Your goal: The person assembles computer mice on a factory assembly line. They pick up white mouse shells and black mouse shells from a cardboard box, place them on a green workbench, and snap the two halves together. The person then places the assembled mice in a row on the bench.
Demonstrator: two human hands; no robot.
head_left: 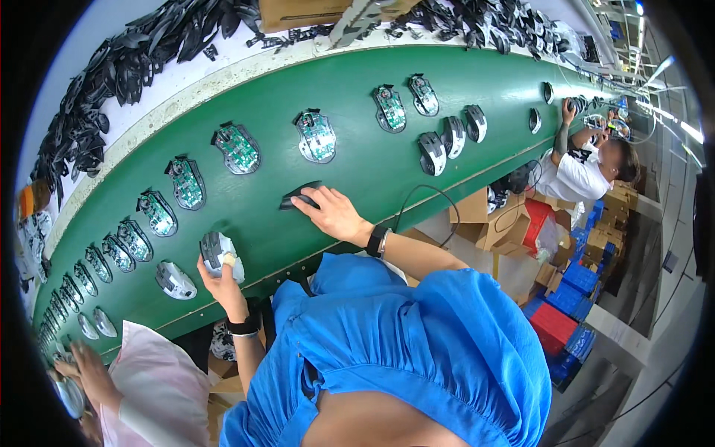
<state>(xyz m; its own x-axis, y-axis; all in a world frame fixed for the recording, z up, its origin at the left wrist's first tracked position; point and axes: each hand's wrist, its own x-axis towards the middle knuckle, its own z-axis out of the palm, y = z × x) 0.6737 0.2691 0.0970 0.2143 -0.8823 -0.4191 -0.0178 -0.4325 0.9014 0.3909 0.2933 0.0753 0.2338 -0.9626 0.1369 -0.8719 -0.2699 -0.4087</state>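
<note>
My left hand (226, 289) grips a grey-and-black computer mouse (211, 247) by its sides, near the front edge of the green work surface. A pale cover sits on the tip of a digit of that hand. Farther right, my right hand (339, 214) has its fingers closed on a dark mouse shell (310, 188), which is partly hidden under them. Beyond it lies an opened mouse with a green circuit board (318, 137). Another grey mouse (175, 281) rests left of my left hand.
Opened mice (237, 148) form a row along the green surface (357, 167). Several assembled mice (453, 137) lie to the right. Black plastic parts (149, 52) are heaped on the far ledge. Co-workers sit at left (160, 376) and right (585, 175). Cardboard boxes (506, 227) stand at right.
</note>
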